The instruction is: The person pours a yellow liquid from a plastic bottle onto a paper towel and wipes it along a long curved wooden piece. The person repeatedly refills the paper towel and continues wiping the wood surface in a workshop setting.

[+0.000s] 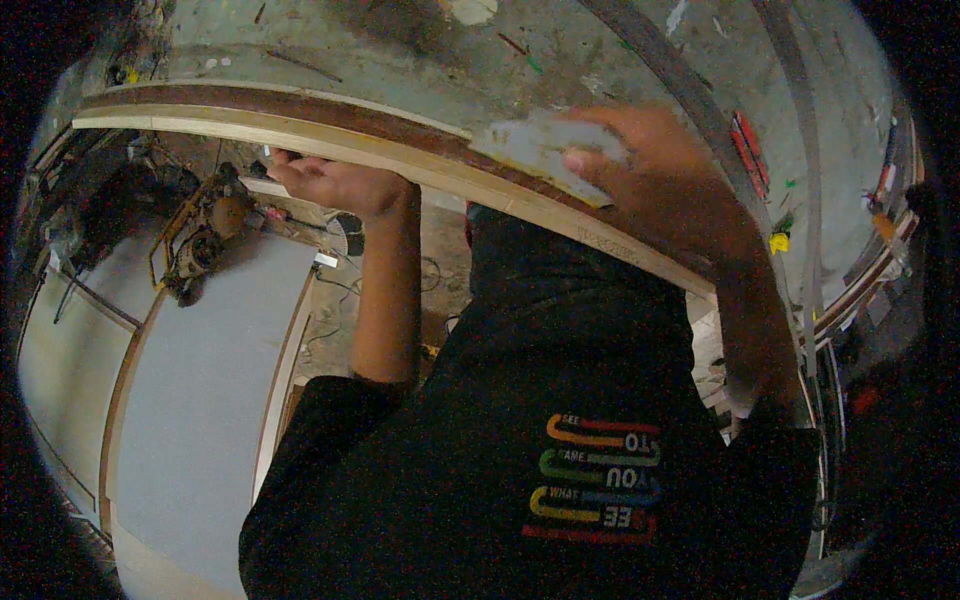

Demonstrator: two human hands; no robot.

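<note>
A long pale wooden strip (330,148) with a brown band along its far side crosses in front of me, bowed by the lens. Just under its left part is my left hand (345,187), palm up and fingers loosely bent, with no object visible in it. The strip partly covers that hand, so contact is unclear. My right hand (645,150), a little blurred, is closed on a flat pale grey piece (545,140) with brownish stains. That piece lies against the brown band at the strip's right part, with my thumb on top. Its exact kind cannot be made out.
Beyond the strip spreads a stained grey surface (400,50) with scraps. A red tool (748,155) and a small yellow object (780,242) lie to the right. At lower left stand a large grey panel (215,370) and a dusty machine with a yellow frame (205,240).
</note>
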